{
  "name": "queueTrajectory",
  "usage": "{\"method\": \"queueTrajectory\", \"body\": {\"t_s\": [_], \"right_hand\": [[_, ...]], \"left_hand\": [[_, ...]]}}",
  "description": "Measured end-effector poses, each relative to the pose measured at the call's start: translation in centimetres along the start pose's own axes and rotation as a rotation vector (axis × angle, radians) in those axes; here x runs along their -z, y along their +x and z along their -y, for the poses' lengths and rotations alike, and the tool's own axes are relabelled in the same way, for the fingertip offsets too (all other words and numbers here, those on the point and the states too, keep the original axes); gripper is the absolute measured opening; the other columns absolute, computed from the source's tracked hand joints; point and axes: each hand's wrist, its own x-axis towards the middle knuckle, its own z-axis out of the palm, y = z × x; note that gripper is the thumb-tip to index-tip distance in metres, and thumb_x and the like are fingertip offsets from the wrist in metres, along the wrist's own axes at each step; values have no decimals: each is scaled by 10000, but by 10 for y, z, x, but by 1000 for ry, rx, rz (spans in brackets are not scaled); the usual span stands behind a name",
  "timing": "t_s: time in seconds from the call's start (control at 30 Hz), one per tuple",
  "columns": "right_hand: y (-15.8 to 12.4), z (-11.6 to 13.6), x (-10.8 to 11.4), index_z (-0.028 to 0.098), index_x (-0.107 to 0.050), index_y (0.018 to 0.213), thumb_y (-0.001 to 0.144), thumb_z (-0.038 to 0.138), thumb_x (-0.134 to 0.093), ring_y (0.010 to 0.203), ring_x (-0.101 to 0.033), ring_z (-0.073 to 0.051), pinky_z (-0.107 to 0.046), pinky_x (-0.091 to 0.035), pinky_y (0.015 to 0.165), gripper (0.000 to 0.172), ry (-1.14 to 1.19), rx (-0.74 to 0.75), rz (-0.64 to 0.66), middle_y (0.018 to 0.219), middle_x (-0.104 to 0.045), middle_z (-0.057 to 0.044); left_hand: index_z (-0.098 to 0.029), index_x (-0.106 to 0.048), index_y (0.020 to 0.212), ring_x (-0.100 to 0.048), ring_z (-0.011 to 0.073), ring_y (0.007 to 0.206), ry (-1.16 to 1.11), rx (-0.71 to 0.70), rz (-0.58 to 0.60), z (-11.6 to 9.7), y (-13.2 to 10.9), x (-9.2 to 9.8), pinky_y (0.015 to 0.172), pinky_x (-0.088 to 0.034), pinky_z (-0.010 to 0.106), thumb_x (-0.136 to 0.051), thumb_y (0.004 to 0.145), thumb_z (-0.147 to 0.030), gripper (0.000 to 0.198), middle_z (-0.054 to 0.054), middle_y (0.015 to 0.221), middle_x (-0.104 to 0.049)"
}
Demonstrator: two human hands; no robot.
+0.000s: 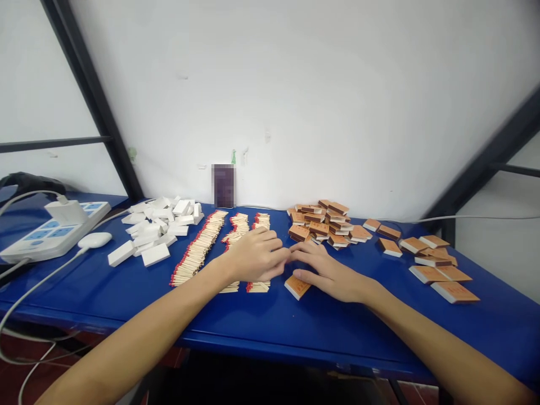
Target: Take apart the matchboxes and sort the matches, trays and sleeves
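My left hand point(262, 256) is closed, its fingers curled over the rows of matches, and whatever it pinches is hidden. Its fingertips meet those of my right hand point(327, 271), whose fingers are bent, with the thumb apart from them. Below that thumb, at its tip, an orange matchbox point(297, 287) lies on the blue table. Red-tipped matches form a long row point(199, 250) on the left, with two shorter rows beside it, a middle row point(237, 226) and a right row point(259, 287), both partly covered by my left hand and arm.
White inner trays point(162, 219) are heaped at the left. Orange matchboxes make a pile point(324, 222) at the back, and more boxes point(441, 274) spread at the right. A power strip point(54, 233) with cables sits at the far left. A pixelated dark rectangle point(224, 187) stands against the wall.
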Motion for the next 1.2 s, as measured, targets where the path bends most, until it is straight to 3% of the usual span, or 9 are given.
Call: {"method": "queueTrajectory", "body": {"t_s": [0.13, 0.27, 0.37, 0.5, 0.67, 0.77, 0.87, 1.0, 1.2], "right_hand": [[1, -2, -4, 227, -559, 963, 1039, 461, -307, 897, -519, -203, -374, -424, 836, 352, 0, -6, -27, 983, -569, -52], [1, 5, -8, 232, -522, 954, 975, 551, -443, 766, -535, -183, -342, -398, 706, 329, -134, -65, 32, 937, -573, -22], [-1, 14, -12, 247, -520, 1033, 859, 624, -597, 862, -583, -230, -359, -405, 735, 422, -193, -101, 54, 1005, -609, -32], [-2, 17, -15, 242, -526, 1056, 828, 511, -666, 927, -575, -257, -421, -414, 836, 379, -220, -94, 23, 1063, -624, -54], [-2, 5, -11, 235, -525, 1091, 881, 452, -623, 940, -528, -234, -393, -442, 825, 317, -73, 25, -125, 1030, -602, -65], [-4, -3, -12, 216, -520, 1115, 907, 421, -583, 809, -511, -194, -345, -446, 728, 299, -2, 190, -224, 968, -577, -66], [-5, -7, -14, 209, -532, 1142, 931, 390, -543, 734, -501, -175, -314, -432, 649, 279, 35, 265, -236, 899, -561, -51], [-5, -11, -14, 219, -546, 1138, 946, 398, -534, 651, -498, -144, -288, -433, 592, 263, 116, 208, -278, 866, -581, -28], [-5, -16, -12, 225, -561, 1156, 946, 488, -519, 670, -530, -159, -301, -456, 610, 340, 194, 83, -262, 864, -610, -32]], "left_hand": [[-165, -654, 830, -532, 165, 669, -54, 51, 11, 8, -1, 2, 660, -394, 308, -471, 922, -178, 205, 24, 663, -593], [-158, -672, 848, -540, 164, 680, -97, 129, 37, 14, -5, 8, 674, -406, 307, -479, 920, -186, 207, 27, 694, -609], [-159, -678, 847, -547, 165, 688, -121, 168, 64, 15, -7, 8, 688, -417, 309, -474, 924, -193, 220, 31, 710, -621], [-160, -682, 863, -565, 173, 720, -154, 188, 114, 14, -8, 5, 714, -425, 315, -454, 939, -200, 244, 42, 731, -633], [-157, -694, 979, -587, 215, 866, -252, 244, 233, 12, -7, 13, 835, -455, 364, -522, 912, -301, 234, 76, 889, -662], [-171, -657, 1174, -549, 291, 1074, -323, 219, 348, 6, -6, 24, 969, -434, 445, -633, 831, -466, 452, 121, 1136, -624], [-183, -607, 1278, -490, 347, 1198, -357, 166, 426, -2, -6, 27, 1047, -384, 505, -680, 768, -544, 629, 149, 1281, -561], [-179, -576, 1331, -461, 379, 1255, -362, 156, 469, -5, -11, 20, 1063, -366, 538, -708, 740, -538, 704, 176, 1373, -506], [-187, -604, 1298, -474, 374, 1247, -354, 172, 437, 1, -16, 13, 1054, -377, 542, -719, 746, -480, 635, 173, 1349, -522]]}}
